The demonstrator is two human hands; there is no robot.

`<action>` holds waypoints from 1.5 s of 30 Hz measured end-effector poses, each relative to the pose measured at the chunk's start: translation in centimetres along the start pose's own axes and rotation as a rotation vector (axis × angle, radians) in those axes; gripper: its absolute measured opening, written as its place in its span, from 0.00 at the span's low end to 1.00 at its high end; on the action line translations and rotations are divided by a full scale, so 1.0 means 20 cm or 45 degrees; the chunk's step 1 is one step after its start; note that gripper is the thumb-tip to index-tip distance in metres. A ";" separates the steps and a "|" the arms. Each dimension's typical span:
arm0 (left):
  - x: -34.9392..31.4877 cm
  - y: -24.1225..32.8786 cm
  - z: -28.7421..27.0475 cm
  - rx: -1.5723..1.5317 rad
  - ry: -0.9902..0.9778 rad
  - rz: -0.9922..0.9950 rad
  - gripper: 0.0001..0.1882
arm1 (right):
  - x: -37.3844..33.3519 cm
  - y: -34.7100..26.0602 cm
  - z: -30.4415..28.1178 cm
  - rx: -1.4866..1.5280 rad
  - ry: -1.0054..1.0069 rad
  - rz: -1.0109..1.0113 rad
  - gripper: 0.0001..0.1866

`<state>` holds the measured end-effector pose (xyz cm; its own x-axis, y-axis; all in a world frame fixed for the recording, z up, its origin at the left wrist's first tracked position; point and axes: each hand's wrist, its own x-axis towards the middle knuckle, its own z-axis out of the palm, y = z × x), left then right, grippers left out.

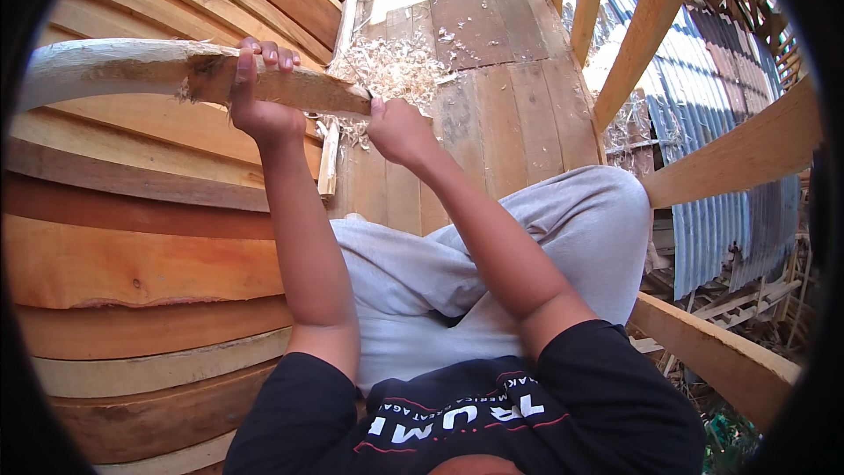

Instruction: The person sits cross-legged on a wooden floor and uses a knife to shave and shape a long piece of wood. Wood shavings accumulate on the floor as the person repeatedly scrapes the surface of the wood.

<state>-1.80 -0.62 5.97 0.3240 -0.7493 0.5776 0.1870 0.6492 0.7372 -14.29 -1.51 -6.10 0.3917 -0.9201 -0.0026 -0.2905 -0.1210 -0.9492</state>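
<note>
A long, pale, slightly curved length of wood point(114, 68) runs across the upper left, with a rough, browner stretch toward its right part. My left hand point(266, 97) grips it there, thumb on the near face and fingertips over the far edge. At its right end, my right hand point(400, 130) is closed in a fist against the wood. A small dark edge shows by that thumb, but what the fist holds is hidden. Curly wood shavings point(396, 68) lie heaped just beyond both hands.
Stacked planks point(141, 264) rise along my left. Below my hands a short wood strip point(329, 160) lies by the stack on the plank floor point(492, 114). My bent legs point(563, 220) in grey trousers fill the near middle. On the right are slanted wooden posts point(646, 31) and corrugated metal sheets point(712, 149).
</note>
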 end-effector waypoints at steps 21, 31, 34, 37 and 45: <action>0.01 0.00 -0.05 0.009 0.024 0.000 0.12 | 0.04 0.10 0.10 -0.002 0.016 0.011 0.27; -0.01 -0.01 -0.04 0.013 0.087 0.002 0.12 | 0.06 0.31 0.10 0.120 -0.093 0.354 0.27; -0.02 0.00 -0.02 0.015 0.077 0.014 0.12 | 0.01 0.08 0.10 0.081 0.096 0.027 0.28; -0.01 -0.02 -0.02 0.013 0.134 0.012 0.13 | 0.08 0.25 0.08 0.202 0.002 -0.003 0.27; 0.02 0.01 -0.13 -0.026 0.145 0.027 0.12 | 0.05 0.15 0.12 0.002 -0.026 0.096 0.27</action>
<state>0.78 -0.33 5.45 0.4312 -0.7163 0.5486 0.1972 0.6681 0.7175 -12.69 -1.80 -9.67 0.3868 -0.9186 -0.0807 -0.3183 -0.0509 -0.9466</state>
